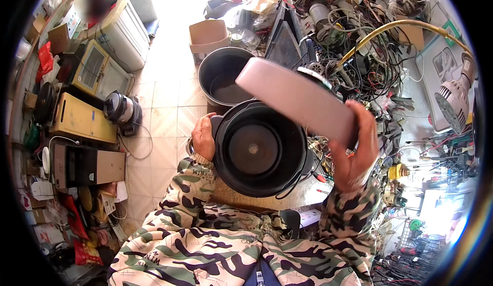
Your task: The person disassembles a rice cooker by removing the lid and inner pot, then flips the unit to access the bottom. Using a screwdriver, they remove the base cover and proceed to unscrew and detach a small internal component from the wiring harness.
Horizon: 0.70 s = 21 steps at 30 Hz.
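A round black cooker body (230,175) stands in front of me with its top uncovered. Inside it I see a dark round plate (240,155) with a small metal piece at its centre. My left hand (204,139) is closed on the cooker body's left side handle, its thumb toward the rim. Tilted above the right edge is a pinkish-brown rounded cover (298,97), its smooth outer side toward me. My right hand (357,150) grips the cover's right end, slightly blurred. What lies under the cover is hidden.
Just behind the cooker stands a wide dark pot (210,83), beside a cardboard box (208,34). Tangled cables (354,44) and parts heap up on the right, with a hanging lamp (454,103). Appliances line the left, including a cooker (122,109) on the tiled floor (164,116).
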Motion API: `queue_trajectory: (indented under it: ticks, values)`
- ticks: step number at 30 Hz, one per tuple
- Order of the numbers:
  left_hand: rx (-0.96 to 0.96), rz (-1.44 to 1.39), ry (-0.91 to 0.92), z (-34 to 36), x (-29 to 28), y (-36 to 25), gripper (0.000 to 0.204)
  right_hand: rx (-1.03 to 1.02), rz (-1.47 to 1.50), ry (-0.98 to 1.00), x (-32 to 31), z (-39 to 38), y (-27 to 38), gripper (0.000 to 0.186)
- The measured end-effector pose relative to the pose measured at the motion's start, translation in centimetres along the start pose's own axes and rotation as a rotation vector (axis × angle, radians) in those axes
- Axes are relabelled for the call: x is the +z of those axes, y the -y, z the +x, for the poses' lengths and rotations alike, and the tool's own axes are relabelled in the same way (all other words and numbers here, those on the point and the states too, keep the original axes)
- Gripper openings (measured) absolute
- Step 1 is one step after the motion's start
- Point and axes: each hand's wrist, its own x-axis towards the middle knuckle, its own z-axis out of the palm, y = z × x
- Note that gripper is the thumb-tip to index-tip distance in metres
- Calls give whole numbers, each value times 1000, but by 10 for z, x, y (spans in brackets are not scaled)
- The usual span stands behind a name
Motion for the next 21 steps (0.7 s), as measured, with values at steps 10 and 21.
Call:
queue_trajectory:
  ticks: [10, 21]
  values:
    - [-134, -261, 166, 0, 0, -3, 51, -203, -206, -14, 47, -117, 33, 82]
    - [-319, -328, 257, 1, -9, -28, 58, -87, -203, 248, 98, -204, 42, 73]
